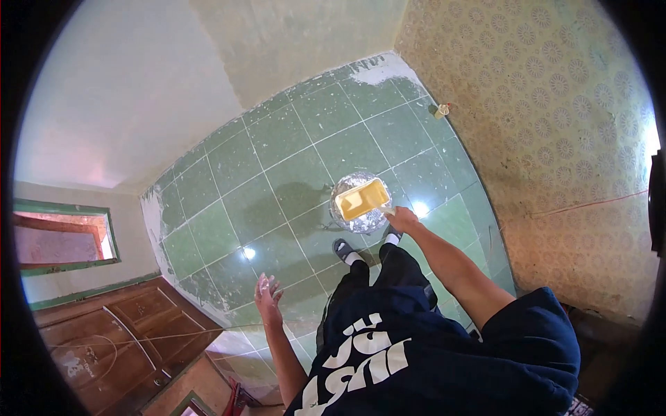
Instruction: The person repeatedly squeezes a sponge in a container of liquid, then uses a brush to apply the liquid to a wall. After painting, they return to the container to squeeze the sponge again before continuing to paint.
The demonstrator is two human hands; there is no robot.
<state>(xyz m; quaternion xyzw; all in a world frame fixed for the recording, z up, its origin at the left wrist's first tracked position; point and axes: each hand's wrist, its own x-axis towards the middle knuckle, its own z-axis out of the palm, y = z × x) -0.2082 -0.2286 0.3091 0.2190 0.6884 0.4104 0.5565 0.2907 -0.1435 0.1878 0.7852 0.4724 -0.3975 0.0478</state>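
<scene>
My right hand (403, 220) is closed at the near right corner of a yellow rectangular tray (373, 195), on a short pale part like a handle. White paste lies in the tray's left half. Beneath it, a round basin (360, 225) smeared with white stands on the floor in front of my feet, partly hidden by the tray. My left hand (267, 295) hangs out to the left with nothing in it, its fingers apart and coated in white.
Green floor tiles (281, 201) are spattered with white. A small pale container (442, 111) stands by the patterned right wall (548, 139). At lower left are a brown wooden door (118, 333) and a green-framed window (66, 236). A thin cord crosses near the door.
</scene>
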